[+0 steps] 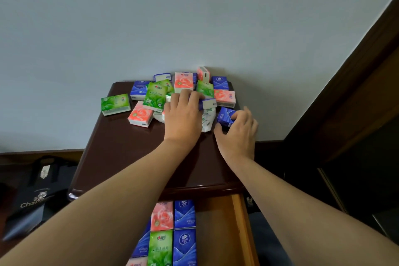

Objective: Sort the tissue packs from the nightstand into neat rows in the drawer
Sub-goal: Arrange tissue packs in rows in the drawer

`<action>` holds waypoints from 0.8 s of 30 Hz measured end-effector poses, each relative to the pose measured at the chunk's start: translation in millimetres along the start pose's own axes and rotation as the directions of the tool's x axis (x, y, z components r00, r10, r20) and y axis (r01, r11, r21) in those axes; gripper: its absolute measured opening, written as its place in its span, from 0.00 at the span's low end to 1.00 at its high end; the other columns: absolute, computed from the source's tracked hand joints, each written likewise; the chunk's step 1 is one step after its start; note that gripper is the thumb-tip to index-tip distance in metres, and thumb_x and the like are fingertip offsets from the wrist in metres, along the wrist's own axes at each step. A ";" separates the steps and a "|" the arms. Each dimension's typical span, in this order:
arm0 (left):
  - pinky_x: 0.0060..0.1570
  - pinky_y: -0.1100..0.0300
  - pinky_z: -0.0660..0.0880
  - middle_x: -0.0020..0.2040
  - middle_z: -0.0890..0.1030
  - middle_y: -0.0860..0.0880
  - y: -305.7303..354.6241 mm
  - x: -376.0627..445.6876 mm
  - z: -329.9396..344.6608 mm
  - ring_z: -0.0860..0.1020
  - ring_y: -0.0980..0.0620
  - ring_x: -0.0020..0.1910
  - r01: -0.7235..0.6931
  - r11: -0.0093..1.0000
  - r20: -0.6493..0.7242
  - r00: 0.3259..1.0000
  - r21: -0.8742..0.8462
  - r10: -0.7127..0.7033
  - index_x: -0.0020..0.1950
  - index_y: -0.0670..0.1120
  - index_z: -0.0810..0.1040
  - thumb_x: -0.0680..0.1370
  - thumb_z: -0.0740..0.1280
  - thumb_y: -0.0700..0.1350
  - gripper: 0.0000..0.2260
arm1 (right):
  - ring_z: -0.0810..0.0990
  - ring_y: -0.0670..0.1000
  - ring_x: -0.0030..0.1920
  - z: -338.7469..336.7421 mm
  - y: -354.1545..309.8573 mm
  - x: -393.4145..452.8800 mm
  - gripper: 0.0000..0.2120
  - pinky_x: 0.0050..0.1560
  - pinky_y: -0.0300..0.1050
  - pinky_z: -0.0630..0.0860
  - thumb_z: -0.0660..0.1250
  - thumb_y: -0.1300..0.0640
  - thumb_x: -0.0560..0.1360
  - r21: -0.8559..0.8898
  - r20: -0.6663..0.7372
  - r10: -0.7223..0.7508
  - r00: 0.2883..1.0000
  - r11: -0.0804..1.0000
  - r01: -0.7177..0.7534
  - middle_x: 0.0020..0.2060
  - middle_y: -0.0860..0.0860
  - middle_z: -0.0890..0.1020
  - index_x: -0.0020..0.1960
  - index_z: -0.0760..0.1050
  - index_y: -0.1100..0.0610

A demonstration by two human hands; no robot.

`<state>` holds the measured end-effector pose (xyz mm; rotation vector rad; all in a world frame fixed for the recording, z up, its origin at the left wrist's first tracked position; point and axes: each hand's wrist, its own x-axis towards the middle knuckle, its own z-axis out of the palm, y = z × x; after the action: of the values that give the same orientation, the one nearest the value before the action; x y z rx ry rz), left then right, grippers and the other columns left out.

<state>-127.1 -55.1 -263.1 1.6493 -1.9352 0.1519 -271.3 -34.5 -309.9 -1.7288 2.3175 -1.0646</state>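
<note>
Several green, pink and blue tissue packs lie in a loose heap at the back of the dark wooden nightstand (129, 147). My left hand (182, 119) rests on the heap, its fingers closed on a blue pack (208, 103). To the right, my right hand (239, 134) grips another blue pack (225, 116) near the nightstand's right edge. A crumpled white wrapper (208, 121) lies between my hands. Below, the open drawer (220, 233) holds packs in rows: a pink pack (162, 216), a green pack (160, 247) and blue packs (185, 231). My left forearm hides the drawer's left part.
A black tote bag (36, 196) with white lettering sits on the floor at the left. A dark wooden frame (345, 103) rises at the right. The pale wall stands right behind the nightstand. The drawer's right half shows bare wood.
</note>
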 end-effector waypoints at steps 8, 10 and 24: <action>0.64 0.49 0.70 0.61 0.78 0.50 -16.2 -56.5 -63.7 0.70 0.47 0.61 0.108 0.902 0.028 0.994 -0.417 -0.106 0.68 0.46 0.73 0.82 0.68 0.46 0.15 | 0.71 0.59 0.67 -20.2 0.5 -7.6 0.27 0.67 0.50 0.69 0.76 0.53 0.75 0.116 0.064 0.130 0.989 0.984 -0.137 0.66 0.57 0.75 0.68 0.69 0.59; 0.62 0.51 0.71 0.58 0.77 0.51 -18.5 -77.2 -77.4 0.70 0.49 0.61 0.166 0.844 0.071 0.986 -0.510 -0.151 0.69 0.47 0.71 0.83 0.67 0.47 0.15 | 0.70 0.59 0.69 -32.6 1.7 -20.6 0.31 0.70 0.49 0.65 0.78 0.51 0.73 0.138 0.095 0.174 0.980 0.973 -0.186 0.67 0.58 0.74 0.70 0.70 0.60; 0.48 0.62 0.78 0.54 0.81 0.55 -38.0 -260.7 -122.5 0.82 0.56 0.53 0.573 0.567 0.269 0.804 -0.592 -0.531 0.66 0.52 0.73 0.85 0.63 0.53 0.11 | 0.88 0.46 0.50 -107.1 -22.4 -192.8 0.18 0.42 0.48 0.85 0.82 0.52 0.71 0.698 0.553 0.084 0.829 0.495 -0.517 0.53 0.47 0.86 0.57 0.79 0.46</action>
<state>-32.0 216.7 -302.4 1.6548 -1.1720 -0.7609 -228.2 181.2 -282.0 -0.9510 1.3371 -1.2101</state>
